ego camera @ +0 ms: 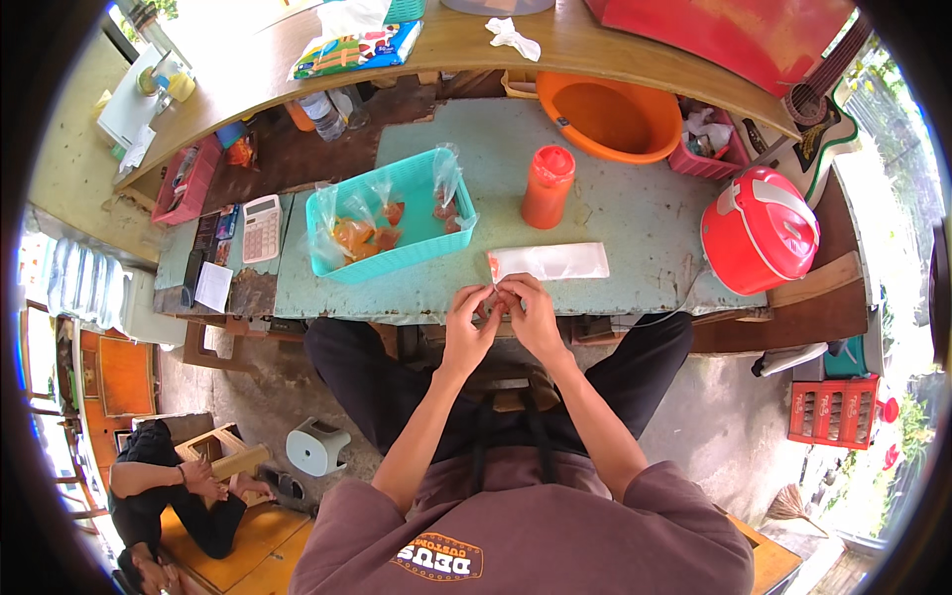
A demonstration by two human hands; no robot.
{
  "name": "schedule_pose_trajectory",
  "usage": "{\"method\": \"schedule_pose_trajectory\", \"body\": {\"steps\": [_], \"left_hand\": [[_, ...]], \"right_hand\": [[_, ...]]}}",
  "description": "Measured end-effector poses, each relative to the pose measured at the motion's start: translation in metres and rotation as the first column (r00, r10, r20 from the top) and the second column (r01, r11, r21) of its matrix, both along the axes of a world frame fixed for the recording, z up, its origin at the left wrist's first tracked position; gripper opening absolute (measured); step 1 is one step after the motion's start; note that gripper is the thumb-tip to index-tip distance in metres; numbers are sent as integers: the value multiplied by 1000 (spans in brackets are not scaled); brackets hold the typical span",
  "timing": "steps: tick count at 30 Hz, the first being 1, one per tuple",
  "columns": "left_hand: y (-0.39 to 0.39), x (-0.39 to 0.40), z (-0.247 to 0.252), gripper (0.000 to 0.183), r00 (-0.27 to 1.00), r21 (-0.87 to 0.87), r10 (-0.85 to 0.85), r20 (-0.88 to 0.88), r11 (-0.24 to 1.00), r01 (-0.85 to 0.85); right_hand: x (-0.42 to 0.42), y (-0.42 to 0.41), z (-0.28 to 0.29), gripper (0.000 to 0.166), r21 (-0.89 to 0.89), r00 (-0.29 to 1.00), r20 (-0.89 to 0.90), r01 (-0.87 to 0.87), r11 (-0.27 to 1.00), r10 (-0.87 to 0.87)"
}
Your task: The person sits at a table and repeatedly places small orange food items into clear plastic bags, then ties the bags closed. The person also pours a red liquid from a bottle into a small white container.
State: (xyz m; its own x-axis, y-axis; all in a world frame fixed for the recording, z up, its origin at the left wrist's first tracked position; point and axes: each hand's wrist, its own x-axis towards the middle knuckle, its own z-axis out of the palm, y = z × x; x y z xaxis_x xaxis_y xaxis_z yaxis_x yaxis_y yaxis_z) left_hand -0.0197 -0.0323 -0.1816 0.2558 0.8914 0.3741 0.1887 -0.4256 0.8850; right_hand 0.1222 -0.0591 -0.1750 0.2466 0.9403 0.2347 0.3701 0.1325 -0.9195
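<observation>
Both hands meet at the near edge of the worn green table [357,301], fingertips pinched together. My left hand [471,327] and my right hand [529,316] hold a small thing, apparently a clear plastic bag, mostly hidden by the fingers. Just beyond them lies a flat pack of clear plastic bags [550,262]. Behind that stands a squeeze bottle [547,190] of orange-red sauce. To the left, a turquoise plastic basket [394,264] holds several small clear bags, some with orange contents [353,236] and others with dark reddish contents [446,208].
A red rice cooker [762,230] stands right, its cord trailing near the table edge. An orange basin [610,119] is at the back under a wooden shelf [446,48]. A calculator [261,229] lies left. Another person [160,483] sits behind at lower left, near a plastic stool [316,448].
</observation>
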Motion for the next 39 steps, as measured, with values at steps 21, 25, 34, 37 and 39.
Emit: {"method": "schedule_pose_trajectory", "body": {"steps": [21,25,34,37,39], "left_hand": [[-9,-1,3,14,943,78,30,-331,997,-4],[-1,-5,-5,11,961,-13,-14,-276,1000,11],[1,-13,-5,16,990,-230,-132,-42,966,119],[5,-17,-1,14,986,-296,-165,-28,944,149],[7,-20,4,14,982,-329,-183,-48,931,157]], "right_hand": [[-25,-4,13,11,-84,989,-29,144,986,-146],[-20,0,8,12,167,983,171,45,985,-74],[-7,-10,11,20,12,996,76,-52,999,51],[-5,-7,5,19,76,990,126,-76,994,66],[-5,-6,3,18,77,991,110,-85,993,76]]}}
